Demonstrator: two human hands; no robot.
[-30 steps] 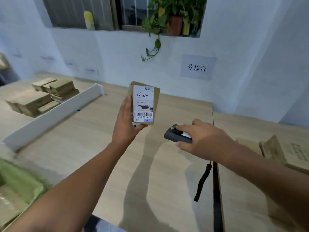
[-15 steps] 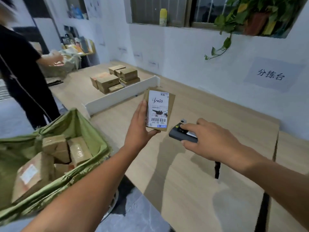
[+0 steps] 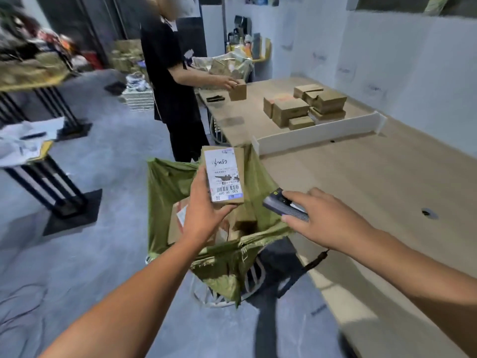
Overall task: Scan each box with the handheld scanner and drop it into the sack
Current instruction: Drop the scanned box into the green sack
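My left hand (image 3: 204,215) grips a small brown cardboard box (image 3: 224,174) by its lower end, white barcode label facing me, right above the open green sack (image 3: 165,187). Several taped boxes lie inside the sack. My right hand (image 3: 320,220) holds the dark handheld scanner (image 3: 284,208) just right of the box, over the sack's right rim, its wrist strap hanging below my forearm.
The long wooden table (image 3: 374,182) runs along my right, with a white divider (image 3: 317,134) across it and a pile of cardboard boxes (image 3: 304,105) beyond. A person in black (image 3: 173,81) stands at the far end handling a box. Black-legged tables (image 3: 51,156) stand on the left.
My view and both hands have swung left from the table. The box, held over the tabletop before, now hangs above the open sack, with the scanner still beside it.
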